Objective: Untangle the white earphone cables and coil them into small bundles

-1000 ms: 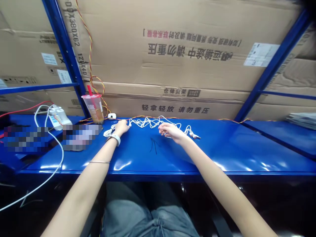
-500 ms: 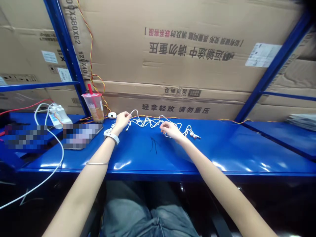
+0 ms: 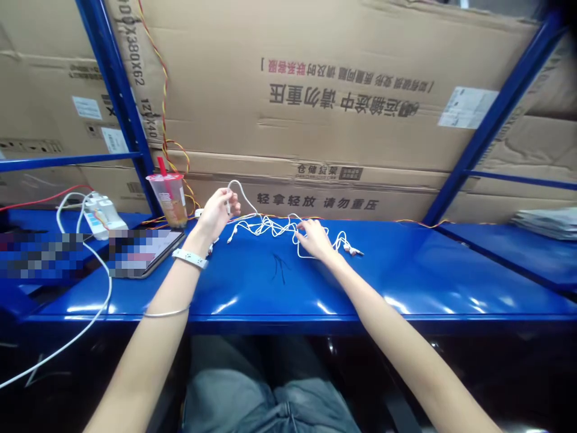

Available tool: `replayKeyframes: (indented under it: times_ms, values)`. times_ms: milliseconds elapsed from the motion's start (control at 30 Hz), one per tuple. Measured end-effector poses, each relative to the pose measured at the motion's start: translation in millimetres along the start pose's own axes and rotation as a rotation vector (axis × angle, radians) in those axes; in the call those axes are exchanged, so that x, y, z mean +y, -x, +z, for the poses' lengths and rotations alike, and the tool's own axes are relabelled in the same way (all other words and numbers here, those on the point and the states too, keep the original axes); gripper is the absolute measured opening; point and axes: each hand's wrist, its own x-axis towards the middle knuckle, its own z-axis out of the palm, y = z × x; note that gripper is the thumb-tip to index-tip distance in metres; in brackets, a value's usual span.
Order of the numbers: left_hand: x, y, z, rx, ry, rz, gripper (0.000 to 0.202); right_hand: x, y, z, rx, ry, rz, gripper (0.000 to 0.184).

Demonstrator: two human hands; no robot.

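Note:
A tangle of white cables [image 3: 269, 228] lies along the back of the blue shelf. My left hand [image 3: 215, 215] is raised above its left side, thumb and fingers pinching one cable near its end; a loop arches up and over from my fingers to the pile. Low over the right part of the tangle is my right hand [image 3: 315, 239], its fingers closed at a white strand; its palm side is hidden. Small connectors [image 3: 353, 250] show at the right end of the cables, and another plug [image 3: 231, 239] lies at the left.
A drink cup with a red straw [image 3: 167, 198] stands at the back left, beside a tablet [image 3: 143, 255] with a blurred screen. Further left is a white power strip [image 3: 105, 218] with cords. Cardboard boxes [image 3: 288, 141] rise behind, between blue posts [image 3: 500, 108].
My left hand has moved up and slightly left, lifting the cable end into a higher loop. My right hand has shifted a little right and turned palm-down onto the strands.

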Motion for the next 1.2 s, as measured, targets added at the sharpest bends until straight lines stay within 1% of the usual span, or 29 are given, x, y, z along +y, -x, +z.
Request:
replayKeyframes:
  times_ms: [100,200,267,300,333,367,433,467,533,633,733,800,900,967,1100,1133,1200]
  values:
    - [2,6,9.1,-0.049,0.005,-0.037,0.006,-8,-2,6,0.024,-0.097,-0.08,0.026]
    - [1,8,16.2,-0.071,0.001,-0.061,0.01,-22,-10,9,0.046,-0.273,-0.168,0.04]
    - [-1,10,19.3,-0.098,0.011,-0.065,0.014,-36,-19,11,0.012,-0.407,-0.194,0.046]
    - [-2,10,20.2,-0.115,0.017,-0.062,0.015,-43,-24,12,-0.017,-0.467,-0.196,0.047]
    - [-3,10,20.7,-0.13,0.021,-0.059,0.016,-50,-29,13,-0.048,-0.518,-0.193,0.044]
    - [-4,10,20.7,-0.135,0.021,-0.059,0.016,-56,-33,14,-0.079,-0.556,-0.185,0.037]
    - [-6,9,19.7,-0.095,0.006,-0.06,0.017,-65,-39,15,-0.144,-0.627,-0.165,0.02]
    - [-7,8,18.8,-0.061,-0.007,-0.059,0.016,-68,-41,15,-0.174,-0.668,-0.154,0.017]
    - [-8,7,16.7,0.003,-0.039,-0.054,0.017,-68,-40,13,-0.226,-0.758,-0.136,0.023]
    - [-7,6,13.7,0.02,-0.018,-0.042,0.021,-63,-37,8,-0.244,-0.818,-0.12,0.026]
    - [-5,7,12.1,0.055,0.116,-0.035,0.026,-57,-36,5,-0.198,-0.809,-0.091,0.024]
    - [-2,7,11.0,0.09,0.197,-0.04,0.028,-54,-38,3,-0.156,-0.819,-0.048,0.022]
    - [-2,4,8.3,0.067,0.227,-0.044,0.025,-50,-40,-1,-0.094,-0.864,0.033,0.024]
    - [-6,2,6.2,0.058,0.14,-0.013,0.02,-49,-40,-5,-0.06,-0.924,0.073,0.026]
    - [-21,-1,5.7,0.132,-0.217,0.087,0.016,-51,-38,-15,-0.078,-1.067,0.075,0.031]
    - [-25,-2,6.6,0.152,-0.292,0.087,0.012,-53,-37,-17,-0.083,-1.085,0.069,0.032]
    - [-33,-3,8.8,0.194,-0.357,0.026,0.007,-56,-35,-21,-0.078,-1.099,0.051,0.034]
